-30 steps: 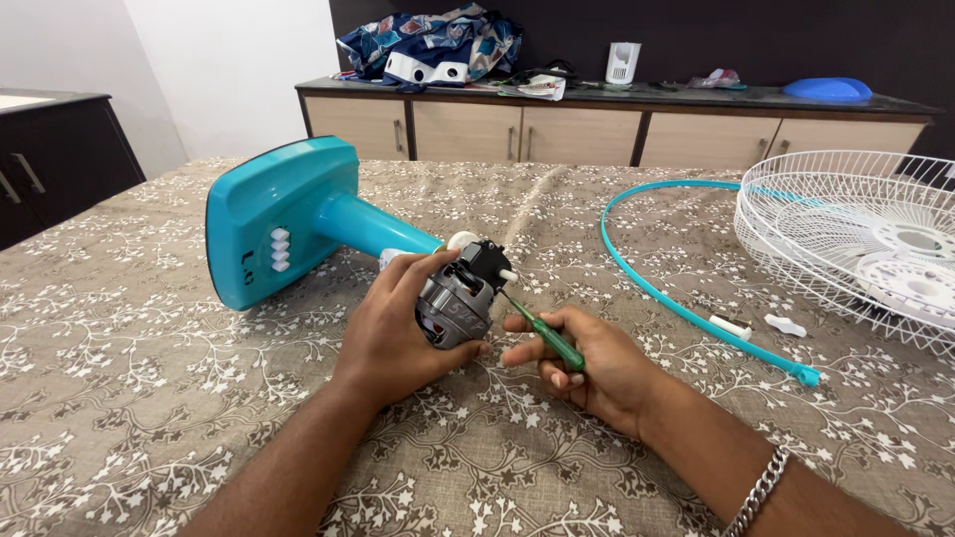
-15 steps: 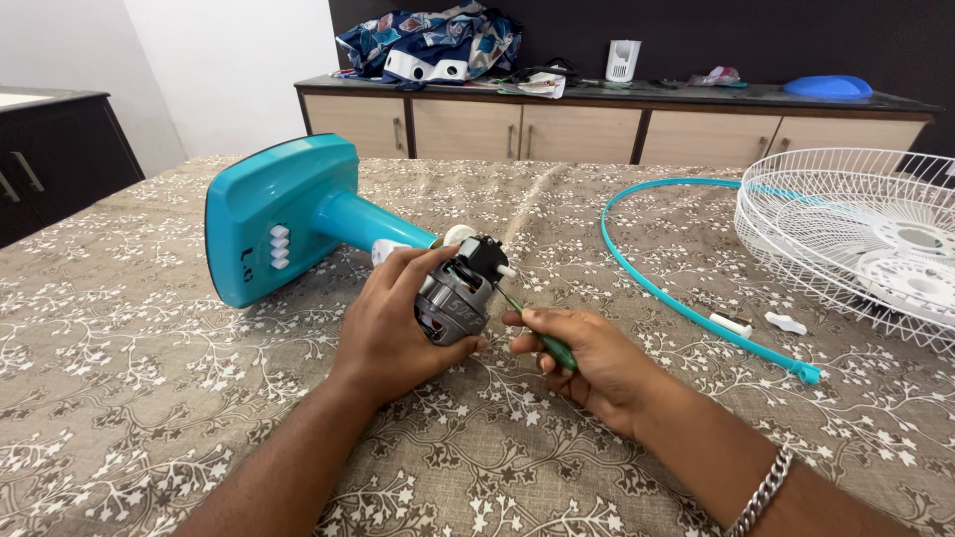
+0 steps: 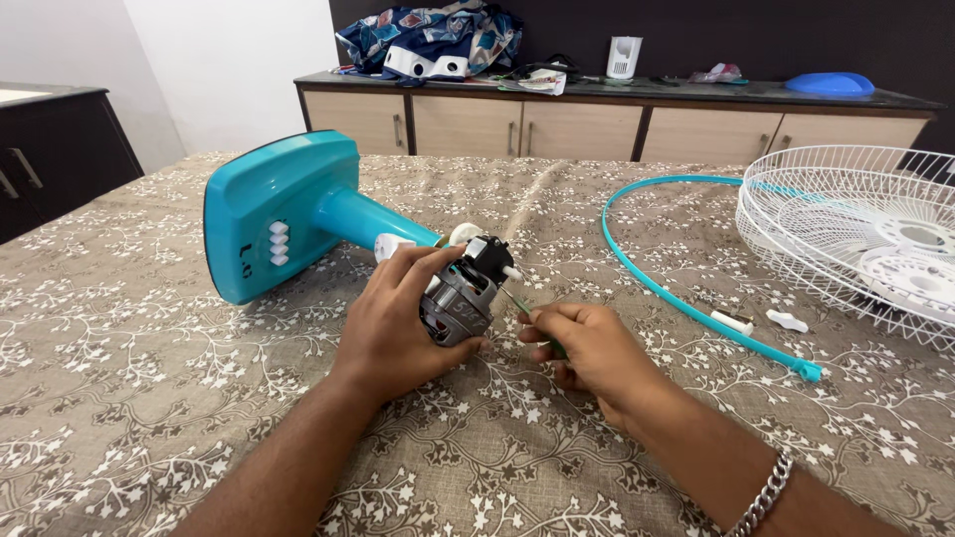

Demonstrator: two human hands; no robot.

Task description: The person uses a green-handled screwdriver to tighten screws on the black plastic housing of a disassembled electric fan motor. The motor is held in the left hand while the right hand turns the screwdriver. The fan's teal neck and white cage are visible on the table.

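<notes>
A teal table fan stand [image 3: 284, 214] lies on its side on the patterned tablecloth, its neck pointing right. At the end of the neck sits the bare grey fan motor [image 3: 460, 300]. My left hand [image 3: 398, 323] grips the motor from the left and below. My right hand [image 3: 587, 348] is closed around a green-handled screwdriver [image 3: 519, 303], whose thin shaft points up-left into the motor. Most of the handle is hidden inside my fist.
A teal guard ring [image 3: 662, 283] and a white wire fan guard [image 3: 860, 239] lie on the right of the table. Two small white parts [image 3: 761, 320] sit beside the ring. A wooden sideboard [image 3: 617, 124] with clutter runs along the back wall.
My right hand has closed further over the screwdriver handle and shifted slightly. The left hand still holds the motor in the same place.
</notes>
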